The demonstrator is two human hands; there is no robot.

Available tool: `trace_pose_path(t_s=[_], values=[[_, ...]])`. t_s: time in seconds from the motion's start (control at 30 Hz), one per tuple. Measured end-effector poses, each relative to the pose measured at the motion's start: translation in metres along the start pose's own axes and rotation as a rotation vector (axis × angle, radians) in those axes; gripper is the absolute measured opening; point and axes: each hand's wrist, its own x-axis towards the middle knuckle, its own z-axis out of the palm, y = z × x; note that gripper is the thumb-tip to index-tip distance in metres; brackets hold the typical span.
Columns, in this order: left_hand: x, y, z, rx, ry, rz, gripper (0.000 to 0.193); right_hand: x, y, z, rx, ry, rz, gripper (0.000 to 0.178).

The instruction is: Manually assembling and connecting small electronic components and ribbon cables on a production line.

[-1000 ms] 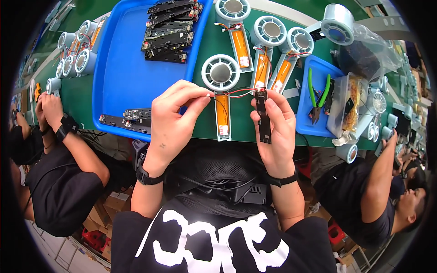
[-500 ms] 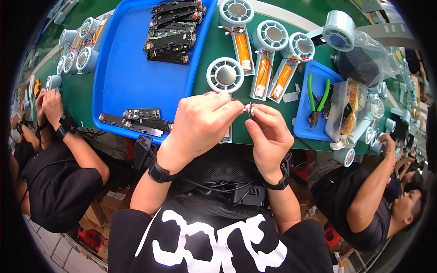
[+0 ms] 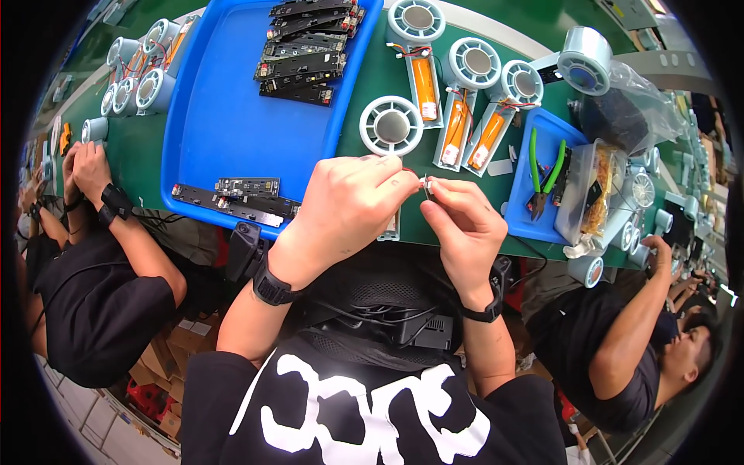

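Both of my hands meet at the table's front edge. A small white wire connector (image 3: 425, 183) sits between their fingertips. My left hand (image 3: 345, 205) is closed in a pinch on the connector's thin red wire (image 3: 410, 171). My right hand (image 3: 471, 221) pinches a small piece at the white connector; its fingers largely hide that piece. Just beyond my left hand lies a light-blue round fan-like housing (image 3: 390, 126) with a metal disc in its centre. Part of a light-blue handle shows below my left hand.
A blue tray (image 3: 225, 93) with black circuit boards (image 3: 302, 54) stands at left. Several fan-like units with orange batteries (image 3: 456, 124) lie beyond my hands. At right, a smaller blue tray (image 3: 521, 213) bears green-handled cutters (image 3: 547, 172) beside a clear box (image 3: 581, 194). Co-workers sit on both sides.
The view has shifted slightly, so the table's things appear a little farther right. My hands stay together at the connector; the dark piece at my right fingertips now shows less.
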Motion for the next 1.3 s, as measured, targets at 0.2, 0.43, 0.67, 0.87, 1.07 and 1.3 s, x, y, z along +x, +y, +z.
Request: trace_pose_path(t_s=[0.2, 0.43, 0.67, 0.87, 1.07, 1.3], values=[[-0.004, -0.004, 0.003, -0.096, 0.098, -0.012, 0.015, 0.000, -0.007, -0.001, 0.129, 0.018, 0.153, 0.029], [-0.001, -0.015, -0.004, -0.155, 0.005, 0.071, 0.028, 0.004, -0.015, -0.002, 0.113, -0.013, 0.202, 0.028], [0.003, -0.018, -0.007, -0.100, -0.049, 0.135, 0.028, 0.004, -0.018, 0.000, 0.029, -0.036, 0.168, 0.027], [-0.018, 0.000, -0.004, -0.209, 0.189, -0.227, 0.031, 0.008, -0.016, 0.002, 0.250, 0.031, 0.331, 0.024], [-0.033, 0.006, -0.009, -0.052, 0.264, -0.248, 0.037, 0.016, -0.022, 0.003, 0.295, 0.030, 0.392, 0.024], [-0.022, 0.011, 0.002, -0.036, 0.211, -0.206, 0.030, 0.009, -0.026, 0.012, 0.187, 0.013, 0.263, 0.025]])
